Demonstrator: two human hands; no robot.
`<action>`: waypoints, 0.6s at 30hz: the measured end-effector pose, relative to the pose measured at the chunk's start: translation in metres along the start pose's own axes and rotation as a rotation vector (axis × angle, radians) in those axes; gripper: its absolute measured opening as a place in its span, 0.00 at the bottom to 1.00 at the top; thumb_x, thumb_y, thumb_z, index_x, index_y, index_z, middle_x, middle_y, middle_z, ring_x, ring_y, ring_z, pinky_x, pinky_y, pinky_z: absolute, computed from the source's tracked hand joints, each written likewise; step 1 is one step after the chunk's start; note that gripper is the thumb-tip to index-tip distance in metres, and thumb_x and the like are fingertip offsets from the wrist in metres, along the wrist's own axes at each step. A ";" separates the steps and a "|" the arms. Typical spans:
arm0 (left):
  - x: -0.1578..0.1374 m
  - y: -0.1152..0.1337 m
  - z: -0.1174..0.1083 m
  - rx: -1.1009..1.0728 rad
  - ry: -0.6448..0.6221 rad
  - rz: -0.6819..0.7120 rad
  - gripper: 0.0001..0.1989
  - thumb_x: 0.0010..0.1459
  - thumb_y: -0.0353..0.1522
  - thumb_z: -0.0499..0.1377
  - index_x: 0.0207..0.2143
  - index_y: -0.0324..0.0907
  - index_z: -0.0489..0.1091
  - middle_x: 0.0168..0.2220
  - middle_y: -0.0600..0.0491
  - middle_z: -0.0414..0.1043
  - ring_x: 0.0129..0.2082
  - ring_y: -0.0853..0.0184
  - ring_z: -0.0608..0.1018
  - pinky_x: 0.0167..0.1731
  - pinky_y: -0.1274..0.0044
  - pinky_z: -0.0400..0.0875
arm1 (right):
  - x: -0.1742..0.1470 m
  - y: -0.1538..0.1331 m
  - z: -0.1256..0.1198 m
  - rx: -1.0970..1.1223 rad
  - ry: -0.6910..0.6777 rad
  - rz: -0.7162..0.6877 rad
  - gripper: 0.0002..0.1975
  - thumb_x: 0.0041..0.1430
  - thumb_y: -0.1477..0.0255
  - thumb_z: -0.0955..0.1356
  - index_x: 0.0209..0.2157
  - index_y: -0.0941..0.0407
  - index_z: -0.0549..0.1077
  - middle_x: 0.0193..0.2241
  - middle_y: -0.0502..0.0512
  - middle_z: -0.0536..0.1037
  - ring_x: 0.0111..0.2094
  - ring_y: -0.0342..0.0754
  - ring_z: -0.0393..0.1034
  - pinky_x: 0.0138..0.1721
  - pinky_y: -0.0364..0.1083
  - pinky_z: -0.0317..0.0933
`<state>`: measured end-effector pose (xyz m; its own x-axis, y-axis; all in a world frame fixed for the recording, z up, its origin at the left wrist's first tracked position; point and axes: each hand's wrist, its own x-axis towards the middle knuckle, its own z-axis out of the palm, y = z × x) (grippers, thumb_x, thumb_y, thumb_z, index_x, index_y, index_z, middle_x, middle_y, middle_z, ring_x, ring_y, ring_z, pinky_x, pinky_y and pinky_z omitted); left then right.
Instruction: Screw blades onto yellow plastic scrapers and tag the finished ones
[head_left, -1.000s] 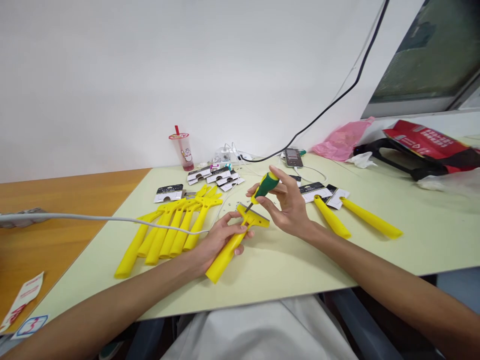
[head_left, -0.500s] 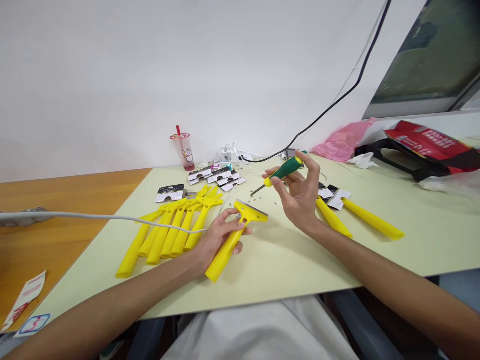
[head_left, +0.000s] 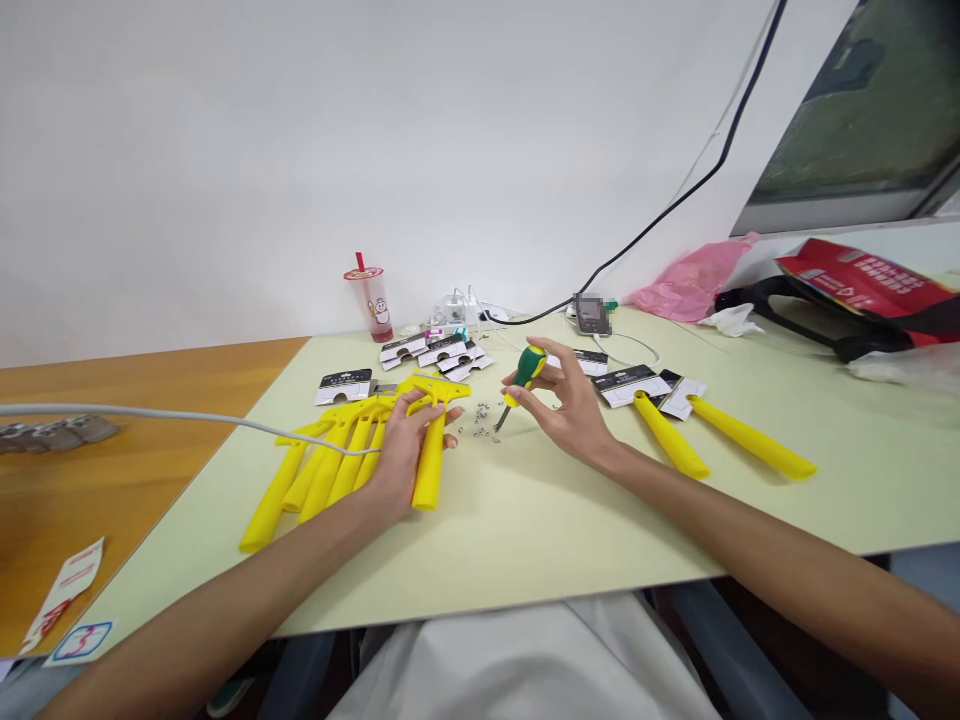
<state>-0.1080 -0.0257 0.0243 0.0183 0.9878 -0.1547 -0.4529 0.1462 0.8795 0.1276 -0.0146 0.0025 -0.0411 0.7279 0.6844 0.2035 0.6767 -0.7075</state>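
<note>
My left hand [head_left: 401, 450] is closed around a yellow scraper [head_left: 430, 455], its wide head pointing away from me. Between the fingers of my right hand [head_left: 566, 405] is a green and yellow screwdriver [head_left: 529, 367], tip down among small metal screws [head_left: 480, 425] scattered on the table. I cannot tell whether the tip touches one. Left of my left hand lies a row of several yellow scrapers [head_left: 324, 480], partly hidden by it. Two more yellow handles, a nearer one [head_left: 670, 435] and a farther one [head_left: 750, 437], rest to the right beside black-and-white cards [head_left: 628, 385].
A cup with a red straw [head_left: 373, 305] stands by the wall. Behind the screws are packaging cards [head_left: 442, 350] and a power strip [head_left: 455, 312]. A small device [head_left: 592, 315] is plugged in at the back. A grey cable [head_left: 187, 418] crosses the left side. Bags [head_left: 694, 280] lie at right.
The scraper in my left hand has moved left and turned more upright. My right hand has lowered the screwdriver toward the screws, and its shaft now points more steeply down.
</note>
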 end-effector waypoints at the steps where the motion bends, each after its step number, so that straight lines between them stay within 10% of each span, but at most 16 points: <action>1: -0.001 0.000 0.001 0.003 0.003 -0.006 0.26 0.57 0.23 0.69 0.53 0.46 0.64 0.47 0.49 0.77 0.47 0.58 0.88 0.22 0.80 0.73 | -0.001 0.000 0.001 -0.010 -0.020 -0.001 0.34 0.70 0.52 0.76 0.69 0.46 0.65 0.44 0.56 0.86 0.44 0.57 0.87 0.53 0.62 0.80; 18: -0.004 -0.005 0.001 0.032 -0.027 -0.074 0.26 0.60 0.24 0.68 0.56 0.46 0.63 0.52 0.43 0.82 0.49 0.56 0.89 0.25 0.80 0.78 | 0.001 -0.004 -0.001 -0.005 0.025 -0.086 0.35 0.68 0.51 0.77 0.69 0.45 0.65 0.44 0.56 0.86 0.46 0.57 0.87 0.53 0.62 0.81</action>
<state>-0.1048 -0.0299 0.0213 0.0744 0.9753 -0.2082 -0.4207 0.2200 0.8801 0.1276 -0.0170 0.0060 -0.0339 0.6644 0.7466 0.2057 0.7356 -0.6454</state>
